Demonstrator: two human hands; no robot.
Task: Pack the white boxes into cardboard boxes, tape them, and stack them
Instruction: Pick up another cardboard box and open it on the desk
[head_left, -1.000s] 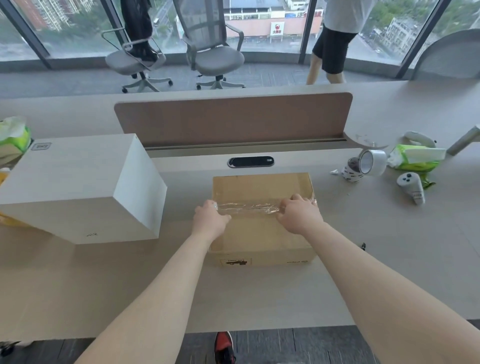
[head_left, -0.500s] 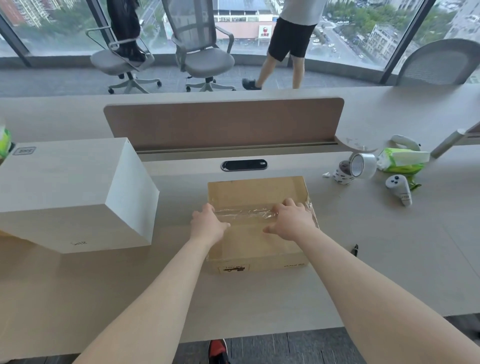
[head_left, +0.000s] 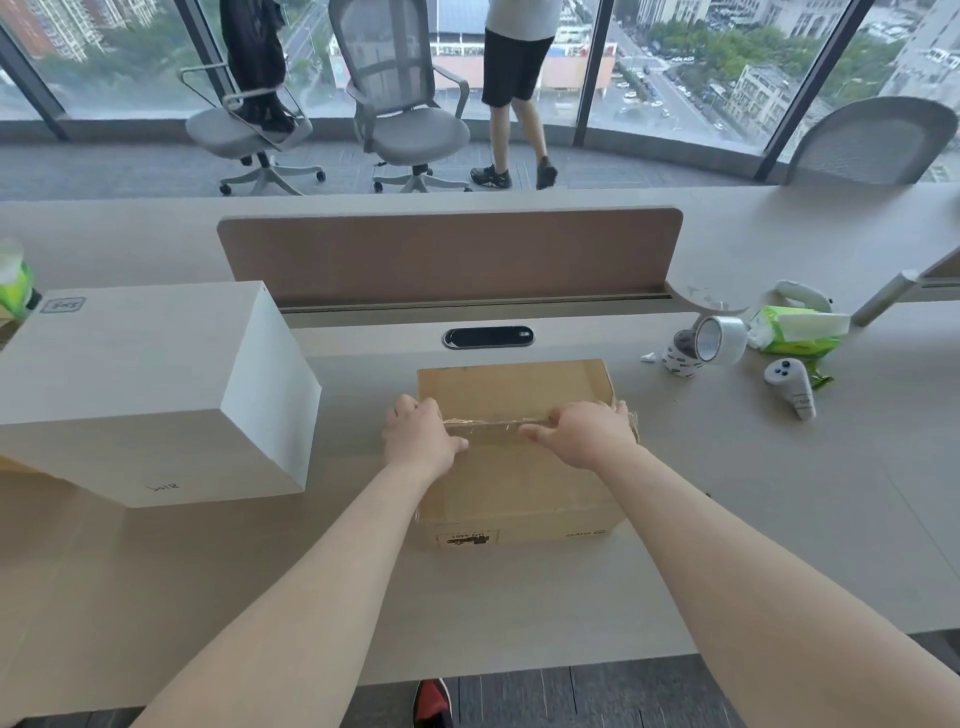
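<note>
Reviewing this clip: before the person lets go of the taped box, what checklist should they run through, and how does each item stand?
1. Cardboard box flaps closed: ok.
2. Clear tape strip lies across the top seam: ok.
3. Tape ends pressed down: cannot tell; left hand and right hand cover them.
4. Tape roll nearby on the desk, right of the box: ok.
5. Large white box apart from the cardboard box, at left: ok.
</note>
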